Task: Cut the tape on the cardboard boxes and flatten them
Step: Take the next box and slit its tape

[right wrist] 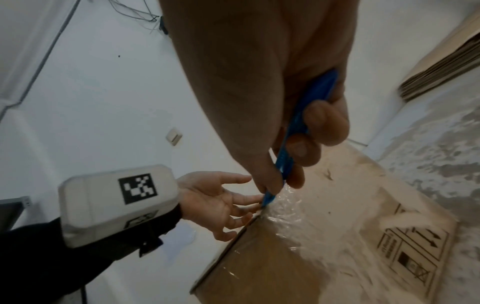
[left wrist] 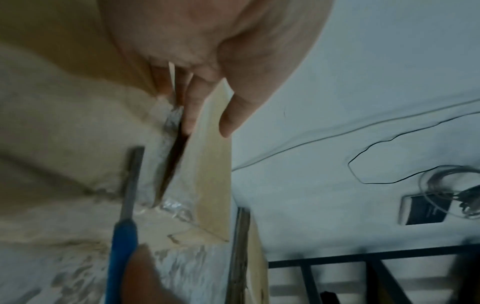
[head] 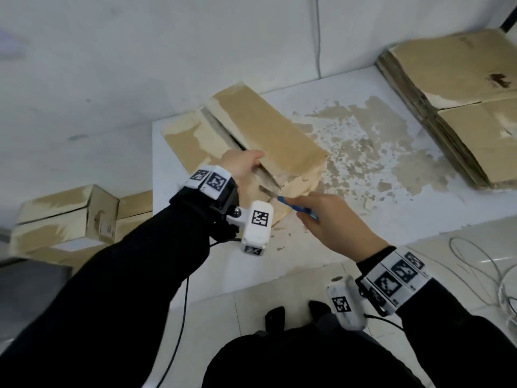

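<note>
A cardboard box (head: 260,141) is seen lying on a white table (head: 363,219), its top flaps parted along the middle seam. The near end of the box is held by the left hand (head: 240,166): in the left wrist view its fingers (left wrist: 192,107) are tucked into the gap between the flaps while the thumb (left wrist: 233,115) is laid along the outer face of one flap, so that the flap edge is pinched between them. In the right wrist view the same hand appears with fingers spread and only loosely bent at the box edge. A blue utility knife (head: 298,207) is grasped firmly in the right hand (head: 335,222), with the fingers (right wrist: 324,121) wrapped round the handle; its blade (left wrist: 132,170) is brought against the near end face of the box, just beside the seam, where crinkled clear tape (right wrist: 285,207) is visible. Printed handling symbols (right wrist: 413,253) are shown on one face of the box. A stack of flattened cardboard (head: 461,107) is piled at the far right of the table, well apart from the box. Further boxes (head: 72,217) are placed lower down to the left of the table.
</note>
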